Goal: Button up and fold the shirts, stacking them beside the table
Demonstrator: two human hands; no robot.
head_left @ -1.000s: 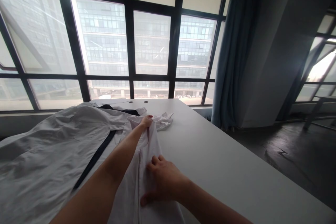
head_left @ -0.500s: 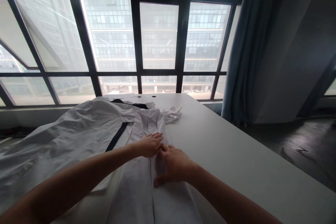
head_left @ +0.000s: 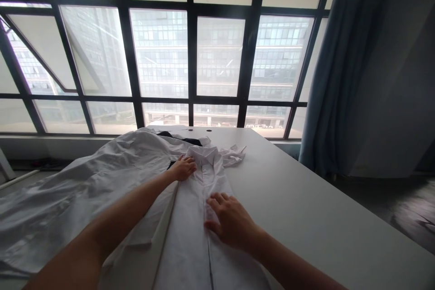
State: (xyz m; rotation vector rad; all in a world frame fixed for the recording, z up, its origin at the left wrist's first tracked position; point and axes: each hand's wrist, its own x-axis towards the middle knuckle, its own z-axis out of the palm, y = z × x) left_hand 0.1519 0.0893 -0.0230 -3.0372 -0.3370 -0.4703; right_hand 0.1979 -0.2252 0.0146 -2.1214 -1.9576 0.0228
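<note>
A white button-front shirt [head_left: 193,231] lies lengthwise on the white table [head_left: 306,204], its collar [head_left: 205,156] at the far end and its placket running toward me. My left hand [head_left: 183,168] rests flat on the shirt's far left edge, just beside the collar. My right hand [head_left: 231,222] lies on the shirt's right side, fingers spread and touching the cloth near the placket. Neither hand grips anything. The lower part of the shirt runs out of view at the bottom.
A crumpled white garment with a dark strip [head_left: 78,195] covers the table's left side and hangs past its edge. A white sleeve or cuff [head_left: 234,155] lies beyond the collar. The table's right edge [head_left: 340,231] runs diagonally toward a dark floor.
My hands have moved apart from the shirt's middle: the left now lies near the collar, the right lower and further right. The shirt lies straighter, and the view has shifted slightly.
</note>
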